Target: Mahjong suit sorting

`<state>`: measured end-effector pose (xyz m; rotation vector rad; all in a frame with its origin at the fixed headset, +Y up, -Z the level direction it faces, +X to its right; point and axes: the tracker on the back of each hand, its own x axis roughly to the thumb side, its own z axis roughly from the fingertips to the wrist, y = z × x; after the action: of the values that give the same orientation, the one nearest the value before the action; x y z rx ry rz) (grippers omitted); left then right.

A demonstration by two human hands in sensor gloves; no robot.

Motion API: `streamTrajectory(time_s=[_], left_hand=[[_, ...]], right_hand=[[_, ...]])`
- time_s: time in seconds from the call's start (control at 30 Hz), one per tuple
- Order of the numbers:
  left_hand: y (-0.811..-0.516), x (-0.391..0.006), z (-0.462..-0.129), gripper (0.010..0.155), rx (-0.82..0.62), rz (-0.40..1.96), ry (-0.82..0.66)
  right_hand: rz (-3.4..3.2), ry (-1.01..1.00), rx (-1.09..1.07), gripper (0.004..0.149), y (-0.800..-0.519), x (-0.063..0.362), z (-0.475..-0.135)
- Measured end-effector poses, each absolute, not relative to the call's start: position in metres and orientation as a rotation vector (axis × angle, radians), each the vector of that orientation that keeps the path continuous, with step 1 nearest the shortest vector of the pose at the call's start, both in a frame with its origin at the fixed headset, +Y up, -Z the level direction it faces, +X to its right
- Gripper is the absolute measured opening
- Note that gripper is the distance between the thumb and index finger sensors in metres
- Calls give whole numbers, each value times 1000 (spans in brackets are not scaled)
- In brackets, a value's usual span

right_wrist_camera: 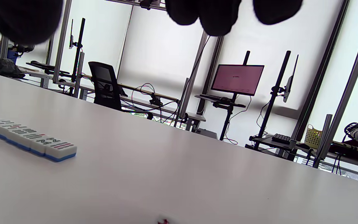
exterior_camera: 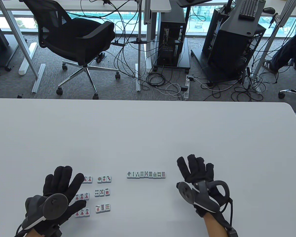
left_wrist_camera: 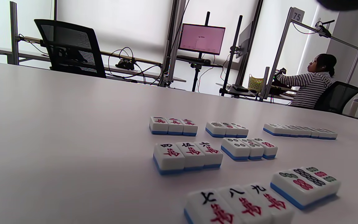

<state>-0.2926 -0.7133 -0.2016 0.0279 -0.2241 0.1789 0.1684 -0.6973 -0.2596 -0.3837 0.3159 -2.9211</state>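
Table view: white rectangular mahjong tiles with blue backs lie face up on the white table (exterior_camera: 148, 128), grouped by suit, so sorting looks done or nearly so. Character tiles (exterior_camera: 82, 196) in 3 short rows, circle tiles (exterior_camera: 103, 193) in 3 rows of 3 just right of them, bamboo tiles (exterior_camera: 146, 174) in 1 long row further right. Left hand (exterior_camera: 60, 188), black sensor glove, fingers straight, spread over the character rows; contact unclear. Right hand (exterior_camera: 199, 176) flat, fingers splayed, holding nothing, near the bamboo row's right end but apart.

Left wrist view: all 3 suits visible, rows tidy; only a sliver of glove, grip can't be judged.

Right wrist view: bamboo row's end at left, clear of the fingertips (right_wrist_camera: 211, 15).
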Motion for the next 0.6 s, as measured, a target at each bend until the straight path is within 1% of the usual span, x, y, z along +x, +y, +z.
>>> streamTrajectory(time_s=[0.13, 0.37, 0.5, 0.6], left_hand=[[-714, -292, -202, 85, 25, 183, -242], [-714, -292, -203, 86, 52, 151, -239], [-715, -291, -205, 87, 68, 126, -245], [-714, -288, -206, 89, 101, 109, -251]], right_hand=[[-2950, 344, -355, 90, -707, 187, -247], [-3024, 321, -316, 92, -724, 204, -244], [-3036, 312, -326, 93, -725, 205, -243], [-3079, 337, -342, 93, -720, 206, -240]])
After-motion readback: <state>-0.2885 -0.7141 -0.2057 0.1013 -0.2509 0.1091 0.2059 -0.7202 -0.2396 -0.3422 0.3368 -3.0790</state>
